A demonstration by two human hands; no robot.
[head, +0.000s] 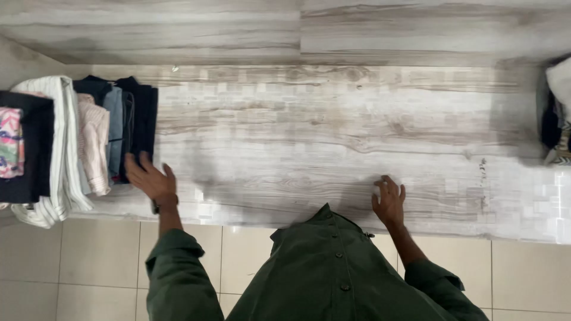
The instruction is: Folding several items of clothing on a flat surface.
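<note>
At the left of the frame the left hand [148, 178] is spreading open against the dark clothes [138, 116] ending the stack [65, 142]; the right hand [389, 201] is resting open, empty, at lower centre on the table [333, 125]; a careless push could be toppling folds.

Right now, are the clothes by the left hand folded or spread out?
Folded: the clothes sit in neat stacked layers on the table, left hand touching their edge.
</note>
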